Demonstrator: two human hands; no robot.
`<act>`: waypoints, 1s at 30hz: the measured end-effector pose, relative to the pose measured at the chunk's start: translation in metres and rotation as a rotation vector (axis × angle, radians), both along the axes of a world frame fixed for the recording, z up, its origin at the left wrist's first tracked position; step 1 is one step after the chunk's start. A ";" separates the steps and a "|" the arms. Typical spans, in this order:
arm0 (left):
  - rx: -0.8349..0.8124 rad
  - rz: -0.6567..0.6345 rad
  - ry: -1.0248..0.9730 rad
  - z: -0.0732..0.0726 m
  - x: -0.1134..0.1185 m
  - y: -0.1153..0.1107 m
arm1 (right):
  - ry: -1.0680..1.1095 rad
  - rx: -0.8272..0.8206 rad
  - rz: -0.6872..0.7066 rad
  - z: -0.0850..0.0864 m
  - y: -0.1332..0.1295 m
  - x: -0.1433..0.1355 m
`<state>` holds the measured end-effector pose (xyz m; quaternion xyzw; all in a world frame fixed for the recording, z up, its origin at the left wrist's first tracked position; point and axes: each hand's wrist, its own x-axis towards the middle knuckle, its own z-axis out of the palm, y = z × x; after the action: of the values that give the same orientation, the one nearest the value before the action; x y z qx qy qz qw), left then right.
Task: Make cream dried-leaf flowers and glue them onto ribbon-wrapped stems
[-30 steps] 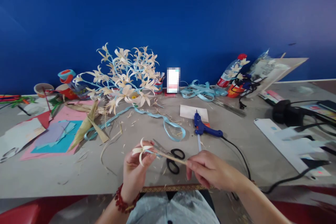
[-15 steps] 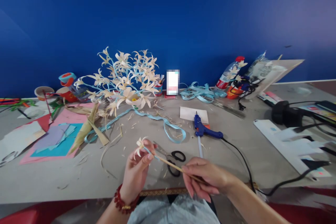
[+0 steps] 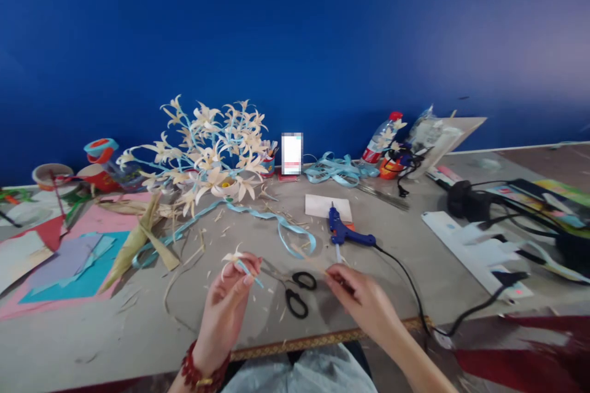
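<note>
Near the table's front, my left hand [image 3: 231, 295] pinches a small cream-coloured artificial flower [image 3: 233, 256] between thumb and fingers. Its short light-blue stem [image 3: 251, 275] points down and right past the thumb. My right hand [image 3: 357, 291] is closed on a thin wooden stick [image 3: 310, 260], smeared by motion, whose far end reaches up and left over the table. The flower and the stick are apart. Between the hands lie black-handled scissors [image 3: 297, 302], their blades partly behind my left fingers. Just beyond my right hand rests a blue glue gun [image 3: 345, 232] with a glue stick in its back.
Behind my left hand stands a bunch of cream flowers [image 3: 209, 153] in a white pot. A light-blue ribbon [image 3: 258, 215] curls across the middle. Coloured paper [image 3: 76, 273] and dried husk [image 3: 138, 239] lie left. A power strip [image 3: 474, 258] and cables are right; a bottle [image 3: 381, 140] leans at the back.
My right hand has drawn the stick away from the flower's stem, moving it up and turning its tip away from me. My left hand still holds the flower. The view has shifted right.
</note>
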<state>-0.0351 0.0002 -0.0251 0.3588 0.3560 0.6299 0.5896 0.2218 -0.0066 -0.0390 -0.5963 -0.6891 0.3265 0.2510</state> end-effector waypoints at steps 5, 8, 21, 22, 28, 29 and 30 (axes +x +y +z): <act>-0.066 0.004 -0.011 -0.002 -0.007 0.000 | -0.323 0.302 -0.247 -0.013 -0.006 0.040; -0.080 -0.001 0.019 0.000 -0.009 0.005 | -0.387 0.327 -0.236 -0.020 -0.008 0.048; -0.133 -0.005 0.046 0.015 -0.003 0.022 | -0.111 0.509 0.015 0.042 0.044 -0.041; -0.123 0.011 0.033 0.016 -0.002 0.023 | -0.028 0.450 0.085 0.049 0.039 -0.054; -0.134 0.015 -0.035 0.018 0.003 0.024 | 0.253 0.256 0.178 0.057 0.023 -0.108; -0.142 0.016 -0.038 0.018 0.003 0.024 | 0.304 0.231 0.158 0.055 0.025 -0.112; -0.146 0.018 -0.040 0.017 0.003 0.024 | 0.358 0.200 0.138 0.053 0.027 -0.114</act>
<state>-0.0325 0.0238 -0.0078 0.2987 0.3925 0.6147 0.6155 0.1073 0.0202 0.0142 -0.4523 -0.7016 0.3736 0.4045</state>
